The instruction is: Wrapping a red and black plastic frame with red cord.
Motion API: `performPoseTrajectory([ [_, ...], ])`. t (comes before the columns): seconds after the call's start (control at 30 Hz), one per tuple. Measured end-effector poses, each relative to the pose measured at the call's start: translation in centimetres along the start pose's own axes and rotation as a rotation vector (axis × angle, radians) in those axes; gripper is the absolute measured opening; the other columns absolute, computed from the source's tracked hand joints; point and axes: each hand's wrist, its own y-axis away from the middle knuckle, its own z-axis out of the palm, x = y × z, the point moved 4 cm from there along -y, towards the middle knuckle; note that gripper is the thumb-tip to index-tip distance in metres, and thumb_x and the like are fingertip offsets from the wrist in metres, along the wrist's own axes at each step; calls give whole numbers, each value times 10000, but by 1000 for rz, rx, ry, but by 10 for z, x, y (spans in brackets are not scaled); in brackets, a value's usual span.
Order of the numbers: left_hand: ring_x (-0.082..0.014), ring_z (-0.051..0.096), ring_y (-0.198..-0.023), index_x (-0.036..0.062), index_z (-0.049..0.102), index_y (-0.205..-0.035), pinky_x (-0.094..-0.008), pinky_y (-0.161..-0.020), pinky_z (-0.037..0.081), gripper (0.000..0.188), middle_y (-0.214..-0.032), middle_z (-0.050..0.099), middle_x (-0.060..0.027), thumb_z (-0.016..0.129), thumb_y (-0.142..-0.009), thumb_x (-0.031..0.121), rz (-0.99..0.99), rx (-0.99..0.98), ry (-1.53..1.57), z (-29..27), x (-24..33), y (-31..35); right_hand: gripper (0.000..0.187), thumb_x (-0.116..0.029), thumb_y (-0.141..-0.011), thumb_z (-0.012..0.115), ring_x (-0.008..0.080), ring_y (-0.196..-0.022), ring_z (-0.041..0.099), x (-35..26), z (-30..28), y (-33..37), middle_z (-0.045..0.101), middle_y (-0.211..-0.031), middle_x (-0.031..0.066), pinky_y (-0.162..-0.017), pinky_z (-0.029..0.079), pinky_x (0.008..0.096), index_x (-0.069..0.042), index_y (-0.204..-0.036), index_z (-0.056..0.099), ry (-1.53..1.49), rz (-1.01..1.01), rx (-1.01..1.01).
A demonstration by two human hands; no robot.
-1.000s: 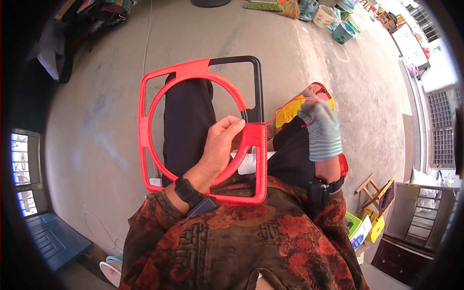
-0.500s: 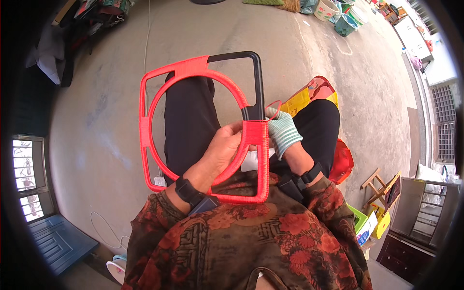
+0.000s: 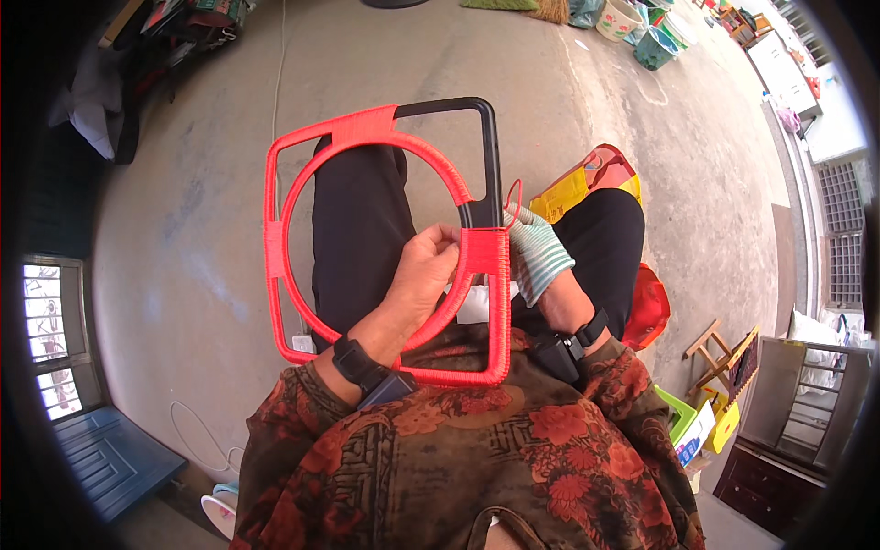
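Note:
In front of my lap stands a square frame with a round ring inside, tilted slightly. Red cord wraps most of this frame (image 3: 365, 124); its upper right corner (image 3: 489, 151) is bare black. My bare left hand (image 3: 424, 275) is closed on the ring's right side, its fingertips partly behind the wrapped joint. On the outer side of the right bar, my right hand (image 3: 541, 249), in a striped white and green glove, pinches the red cord (image 3: 517, 194), whose loop sticks up above the glove. The bar hides some of that glove's fingertips.
A red and yellow bag (image 3: 587, 183) lies beyond my right knee, with a red bag (image 3: 648, 307) beside that leg. A small wooden folding stool (image 3: 720, 357) stands to the right. Buckets (image 3: 656, 48) and brooms (image 3: 550, 9) are at the far side.
The cord loop beside the frame's right bar now stands taller and more upright. My gloved right hand has shifted slightly; the frame and left hand hold almost the same place.

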Motion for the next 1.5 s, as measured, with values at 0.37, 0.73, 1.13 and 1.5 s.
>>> performPoseTrajectory([
  [0.37,-70,539,-680,-4,633,-852,-220,-606,438,108,-789,627,-22,633,-877,101,-28,48,-192,-9,1,1,105,-150,-876,661,164,-770,660,2,-14,-8,680,-875,71,-686,561,311,-68,-937,643,-142,-41,5],
  [0.73,-47,586,-729,9,578,-735,-202,-657,485,140,-913,627,-57,691,-815,-15,734,41,-360,18,42,22,185,-229,-883,661,183,-766,647,-8,4,16,670,-911,90,-699,547,317,-71,-968,614,-369,-91,97],
  [1.13,-76,612,-744,-15,658,-928,-214,-655,507,113,-863,652,-63,678,-818,-27,837,104,-623,18,38,17,246,-118,-827,710,109,-893,598,-34,37,31,669,-970,65,-849,484,248,-33,-1057,691,640,-395,-47],
  [1.5,-90,615,-716,15,570,-1029,-218,-615,511,157,-872,642,-50,628,-892,66,467,53,-213,7,30,8,173,-170,-883,648,130,-886,615,-47,8,21,681,-935,66,-837,478,258,-27,-976,679,345,-291,66],
])
